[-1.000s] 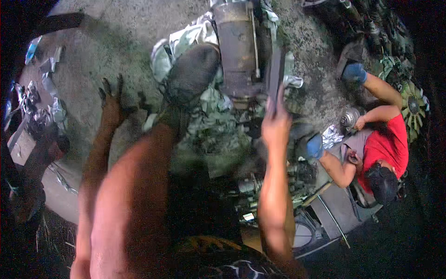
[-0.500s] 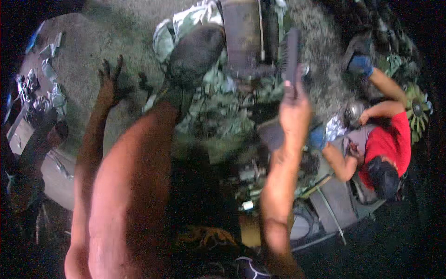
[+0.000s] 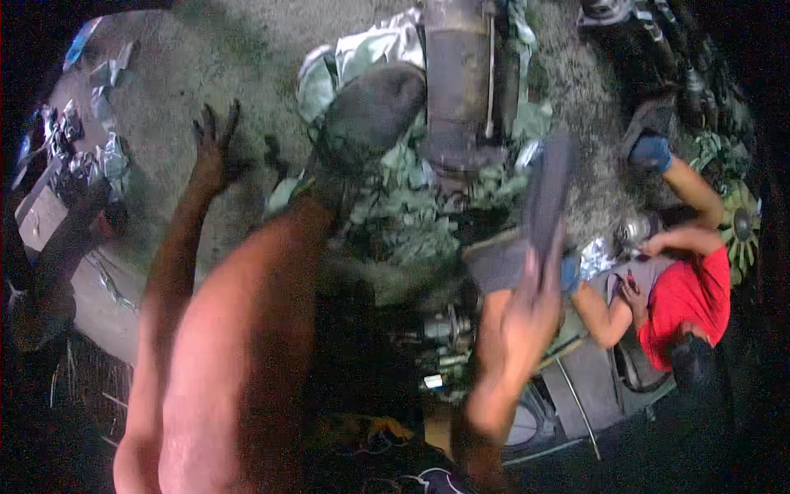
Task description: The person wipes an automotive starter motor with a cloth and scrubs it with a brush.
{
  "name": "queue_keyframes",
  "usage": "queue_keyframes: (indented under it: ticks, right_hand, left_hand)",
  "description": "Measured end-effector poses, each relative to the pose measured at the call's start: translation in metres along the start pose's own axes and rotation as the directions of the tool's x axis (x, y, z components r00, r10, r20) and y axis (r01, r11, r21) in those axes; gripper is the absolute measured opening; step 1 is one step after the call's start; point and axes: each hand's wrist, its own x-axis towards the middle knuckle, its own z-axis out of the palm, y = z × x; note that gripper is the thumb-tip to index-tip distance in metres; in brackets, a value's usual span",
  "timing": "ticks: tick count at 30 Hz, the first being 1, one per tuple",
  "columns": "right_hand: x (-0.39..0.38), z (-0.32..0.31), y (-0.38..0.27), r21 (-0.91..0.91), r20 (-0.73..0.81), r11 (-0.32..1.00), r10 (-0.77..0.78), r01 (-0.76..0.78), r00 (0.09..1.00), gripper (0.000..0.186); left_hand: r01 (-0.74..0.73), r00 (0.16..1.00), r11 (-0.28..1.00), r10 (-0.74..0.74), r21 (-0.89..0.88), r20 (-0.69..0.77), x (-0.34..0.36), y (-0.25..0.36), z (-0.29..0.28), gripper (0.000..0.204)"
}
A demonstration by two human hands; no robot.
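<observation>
A rough concrete floor (image 3: pixel 164 90) fills the far left of the scene, with torn silvery wrapping (image 3: pixel 395 206) heaped at its middle. On that heap lies a long rusty cylindrical machine part (image 3: pixel 461 90), running from far to near, seemingly bedded there so it cannot roll. The person's leg stretches out to it, and the dark shoe (image 3: pixel 366 111) sits just left of the cylinder, apparently bracing it.

At right, a co-worker in a red shirt (image 3: pixel 687 300) crouches over a small metal part (image 3: pixel 634 229).

The right hand (image 3: pixel 527 317) holds a flat dark bar (image 3: pixel 550 193) by its near end, fingers wrapped around it, the bar raised and pointing far, right of the cylinder. The left hand (image 3: pixel 212 152) hangs over the bare floor, fingers spread, holding nothing, probably out for balance.
</observation>
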Motion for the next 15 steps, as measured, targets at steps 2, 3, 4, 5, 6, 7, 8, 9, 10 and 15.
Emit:
queue_keyframes:
  ticks: [2,3,4,5,6,7,8,9,10,15]
  right_hand:
    - [-0.025,-0.018,-0.018,0.155,0.095,0.957,0.232,-0.244,0.968,0.048]
    - [-0.026,-0.014,-0.013,-0.072,0.109,0.997,0.028,-0.021,0.994,0.047]
    - [-0.025,-0.002,-0.006,-0.273,0.166,0.939,-0.17,0.211,0.971,0.046]
    - [-0.004,0.032,0.006,-0.183,0.064,0.983,-0.015,0.026,0.998,0.046]
    - [0.032,0.066,0.017,-0.069,-0.025,0.986,0.148,-0.149,0.989,0.045]
    - [0.074,0.062,0.025,-0.094,0.066,0.955,0.287,-0.281,0.956,0.044]
    - [0.103,0.032,0.018,-0.107,0.149,0.902,0.431,-0.419,0.89,0.044]
    - [0.089,0.017,-0.008,-0.024,0.164,0.912,0.407,-0.409,0.898,0.044]
    - [0.071,0.008,-0.013,0.002,0.162,0.925,0.374,-0.379,0.913,0.045]
    - [-0.06,-0.025,0.014,0.042,0.127,0.972,0.224,-0.231,0.966,0.048]
  left_hand:
    - [0.038,0.998,0.999,-0.038,0.012,0.048,0.003,0.007,0.001,0.109]
    - [0.002,1.0,1.0,-0.002,0.001,0.025,0.006,0.011,0.001,0.11]
    - [-0.031,1.0,1.0,0.031,0.004,-0.001,0.008,0.009,-0.003,0.11]
    - [-0.049,0.999,0.999,0.048,-0.01,-0.023,0.015,0.015,0.003,0.11]
    - [-0.057,0.998,0.998,0.056,-0.037,-0.029,0.019,0.023,0.01,0.11]
    - [-0.048,0.999,0.995,0.048,-0.089,-0.008,0.013,0.029,0.038,0.11]
    - [-0.058,0.998,0.993,0.058,-0.104,-0.001,0.019,0.034,0.038,0.11]
    - [-0.067,0.998,0.995,0.068,-0.072,0.005,0.015,0.016,0.006,0.11]
    - [-0.063,0.998,0.993,0.064,-0.101,0.005,0.01,0.012,0.019,0.109]
    - [-0.042,0.999,0.999,0.041,-0.025,-0.035,-0.001,0.013,-0.001,0.107]
